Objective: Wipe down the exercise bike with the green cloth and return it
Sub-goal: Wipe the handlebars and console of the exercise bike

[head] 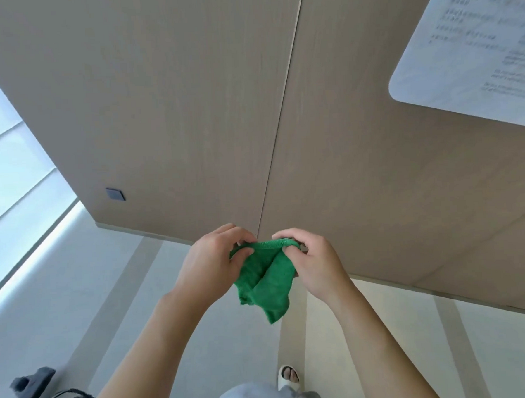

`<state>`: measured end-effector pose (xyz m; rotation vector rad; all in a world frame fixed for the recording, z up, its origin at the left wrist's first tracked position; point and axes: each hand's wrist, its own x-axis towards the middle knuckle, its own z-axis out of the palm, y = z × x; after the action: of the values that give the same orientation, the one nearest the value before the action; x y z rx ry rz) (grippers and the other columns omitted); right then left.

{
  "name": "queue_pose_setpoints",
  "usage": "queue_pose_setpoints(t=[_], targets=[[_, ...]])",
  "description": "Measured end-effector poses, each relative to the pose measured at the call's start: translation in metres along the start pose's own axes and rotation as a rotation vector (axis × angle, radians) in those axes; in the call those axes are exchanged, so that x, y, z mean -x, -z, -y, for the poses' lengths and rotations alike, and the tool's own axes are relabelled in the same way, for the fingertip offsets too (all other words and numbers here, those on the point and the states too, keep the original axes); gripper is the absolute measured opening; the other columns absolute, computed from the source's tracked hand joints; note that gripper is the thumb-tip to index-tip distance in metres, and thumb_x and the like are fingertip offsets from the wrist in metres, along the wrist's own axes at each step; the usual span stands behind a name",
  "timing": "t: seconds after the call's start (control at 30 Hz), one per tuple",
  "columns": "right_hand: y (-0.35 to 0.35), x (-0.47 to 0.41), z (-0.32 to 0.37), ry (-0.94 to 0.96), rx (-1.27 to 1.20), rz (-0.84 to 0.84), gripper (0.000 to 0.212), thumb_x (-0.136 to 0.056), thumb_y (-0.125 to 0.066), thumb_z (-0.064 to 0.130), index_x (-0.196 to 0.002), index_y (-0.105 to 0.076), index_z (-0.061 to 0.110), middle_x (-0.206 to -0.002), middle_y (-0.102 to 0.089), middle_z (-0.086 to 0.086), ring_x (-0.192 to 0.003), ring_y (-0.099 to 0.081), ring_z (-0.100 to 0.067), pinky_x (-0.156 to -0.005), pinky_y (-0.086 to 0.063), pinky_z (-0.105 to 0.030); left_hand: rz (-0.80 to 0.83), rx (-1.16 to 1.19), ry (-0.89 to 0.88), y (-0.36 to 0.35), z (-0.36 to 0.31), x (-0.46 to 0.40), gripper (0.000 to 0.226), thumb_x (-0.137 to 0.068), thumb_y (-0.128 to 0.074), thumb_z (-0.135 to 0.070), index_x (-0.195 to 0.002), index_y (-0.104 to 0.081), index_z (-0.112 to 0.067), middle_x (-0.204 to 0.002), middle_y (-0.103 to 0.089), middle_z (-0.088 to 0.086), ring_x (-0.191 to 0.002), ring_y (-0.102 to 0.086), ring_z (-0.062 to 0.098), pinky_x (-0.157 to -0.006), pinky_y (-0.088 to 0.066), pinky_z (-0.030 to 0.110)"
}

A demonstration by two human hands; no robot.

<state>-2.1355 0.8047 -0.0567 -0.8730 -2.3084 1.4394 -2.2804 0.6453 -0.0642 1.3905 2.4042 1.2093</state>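
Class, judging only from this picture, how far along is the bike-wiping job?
Done: the green cloth is picked up. In hand: the left hand and right hand pinch its top edge in front of a wood-panelled wall. Left: no wiping shows; dark equipment sits at bottom left. Returning the cloth remains.

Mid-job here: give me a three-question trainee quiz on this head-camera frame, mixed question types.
1. True or false: the crumpled green microfibre cloth lies on the pale floor.
2. Which hand pinches the cloth's top hem? A) left hand only B) right hand only C) both
3. Fill in: the white printed notice is mounted on the beige wood-grain ____.

Key: 1 false, it hangs in the air between the hands; 2 C; 3 wall panel.
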Motion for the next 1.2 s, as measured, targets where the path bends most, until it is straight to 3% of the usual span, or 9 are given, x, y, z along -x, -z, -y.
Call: queue_pose_setpoints(t=[0.07, 0.23, 0.37, 0.5, 0.77, 1.07, 1.2], targets=[[-0.007, -0.021, 0.004, -0.017, -0.088, 0.044, 0.038, -0.094, -0.053, 0.007, -0.104, -0.078, 0.034, -0.094, -0.077, 0.009, -0.090, -0.071, -0.026, -0.084, -0.061, -0.053, 0.007, 0.000, 0.031, 0.002, 0.011, -0.010, 0.013, -0.094, -0.075, -0.013, -0.103, -0.076, -0.023, -0.095, -0.068, -0.013, -0.085, -0.065, 0.010, -0.079, -0.058, 0.039], [-0.024, -0.087, 0.007, -0.013, -0.181, 0.139, 0.043, -0.089, -0.051, 0.006, -0.109, -0.076, 0.034, -0.103, -0.076, 0.007, -0.104, -0.071, -0.025, -0.098, -0.057, -0.058, 0.005, 0.023, 0.134, 0.006, 0.038, -0.035, 0.015, -0.093, -0.076, -0.017, -0.098, -0.074, -0.031, -0.093, -0.068, -0.018, -0.088, -0.065, 0.003, -0.078, -0.057, 0.032], [-0.039, -0.150, 0.017, 0.090, -0.159, 0.256, 0.047, -0.088, -0.048, 0.000, -0.106, -0.076, 0.033, -0.104, -0.076, 0.009, -0.100, -0.070, -0.016, -0.096, -0.057, -0.049, -0.036, 0.003, 0.216, 0.010, 0.059, -0.063, 0.013, -0.094, -0.076, -0.022, -0.101, -0.073, -0.033, -0.095, -0.069, -0.019, -0.089, -0.067, 0.002, -0.080, -0.057, 0.031], [-0.054, -0.212, 0.033, 0.152, -0.178, 0.393, 0.044, -0.084, -0.047, 0.006, -0.105, -0.076, 0.032, -0.103, -0.076, 0.009, -0.100, -0.070, -0.015, -0.092, -0.057, -0.040, -0.114, -0.013, 0.347, 0.027, 0.074, -0.087, 0.012, -0.098, -0.070, -0.027, -0.100, -0.072, -0.038, -0.095, -0.070, -0.021, -0.090, -0.069, 0.002, -0.081, -0.057, 0.031], [-0.112, -0.282, 0.067, 0.296, -0.211, 0.729, 0.046, -0.091, -0.049, -0.004, -0.101, -0.076, 0.032, -0.095, -0.076, 0.010, -0.089, -0.069, -0.006, -0.076, -0.053, -0.016, -0.465, -0.165, 0.670, 0.057, 0.086, -0.079, 0.017, -0.100, -0.065, -0.021, -0.101, -0.076, -0.033, -0.095, -0.072, -0.022, -0.086, -0.069, 0.005, -0.082, -0.060, 0.037], [-0.184, -0.265, 0.090, 0.340, -0.317, 1.025, 0.041, -0.092, -0.051, 0.000, -0.103, -0.075, 0.032, -0.099, -0.076, 0.004, -0.094, -0.071, -0.021, -0.081, -0.058, -0.032, -0.694, -0.252, 0.937, 0.079, 0.062, -0.012, 0.015, -0.099, -0.067, -0.020, -0.099, -0.077, -0.031, -0.092, -0.072, -0.021, -0.084, -0.070, 0.006, -0.082, -0.060, 0.037], [-0.213, -0.246, 0.098, 0.340, -0.365, 1.141, 0.042, -0.094, -0.052, -0.004, -0.104, -0.075, 0.029, -0.099, -0.075, 0.002, -0.095, -0.071, -0.024, -0.079, -0.058, -0.029, -0.801, -0.296, 1.009, 0.094, 0.055, 0.022, 0.013, -0.097, -0.072, -0.016, -0.099, -0.079, -0.027, -0.088, -0.073, -0.021, -0.079, -0.070, 0.005, -0.079, -0.061, 0.036]])
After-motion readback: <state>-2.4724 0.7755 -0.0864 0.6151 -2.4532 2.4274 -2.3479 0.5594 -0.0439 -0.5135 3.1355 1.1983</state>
